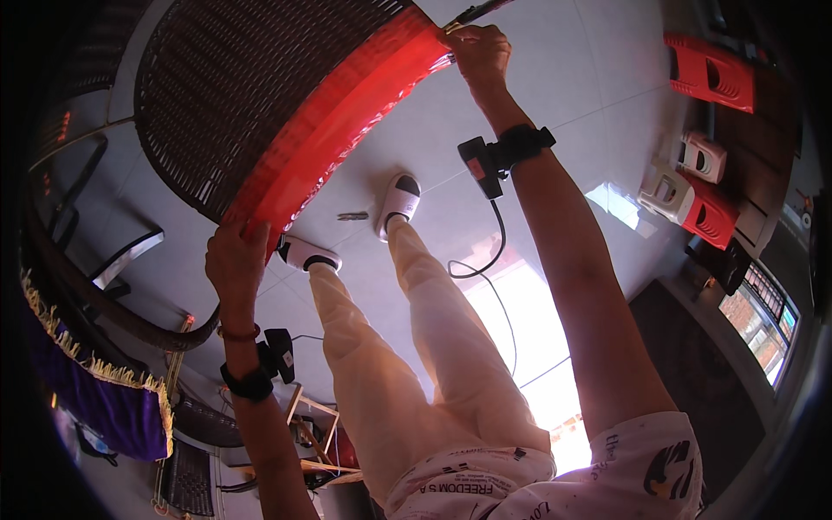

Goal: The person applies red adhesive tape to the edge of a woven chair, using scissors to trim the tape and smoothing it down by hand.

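A shiny red strip of fabric or film (342, 113) stretches along the near edge of a dark brown woven panel (234, 82), which looks like part of a wicker chair. Its lower edge looks crinkled and glittery. At the strip's left end, my left hand (236, 264) is closed with the red material pinched under the thumb. My right hand (481, 61) is closed at the far right end, by the panel's corner. Its fingertips partly hide what they grip there, and a dark thin bar (475, 13) passes just beyond.
A small dark object (353, 216) lies on the grey tiled floor (555, 52) near my shoes. Red stools (712, 74) and pale stools (667, 192) stand at the right. A purple gold-fringed cloth (95, 390), a curved dark chair arm (121, 316) and a wooden frame (316, 425) are at the left.
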